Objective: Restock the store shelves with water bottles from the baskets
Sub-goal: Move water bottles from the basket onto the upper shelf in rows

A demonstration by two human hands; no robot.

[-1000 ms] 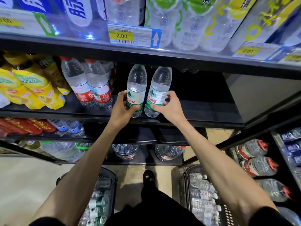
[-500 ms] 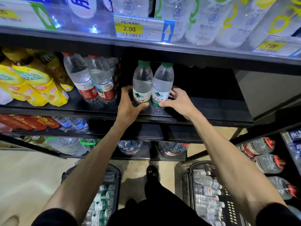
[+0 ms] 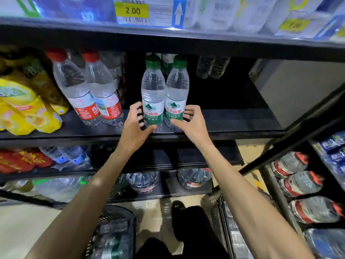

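Head: bottles (image 3: 153, 98) between left grip (image 3: 134, 126), right grip (image 3: 193, 122)

- The left water bottle (image 3: 152, 94) is clear, with a green cap and a white-and-green label bearing red characters.
- The right water bottle (image 3: 176, 94) has the same green cap, white-green label and red characters.
- The shelf (image 3: 233, 124) under them is black.
- Toward the shelf's left edge, the red-capped bottles (image 3: 74, 88) are clear with red-and-white labels.
- At the left edge itself, the juice bottles (image 3: 28, 111) are yellow with orange and green marks.
- The price tag (image 3: 132, 11) on the front edge of the shelf above is yellow with black figures.
- Beside it, an arrow (image 3: 178, 14) is white on blue.
- The basket (image 3: 119, 212) is black mesh.
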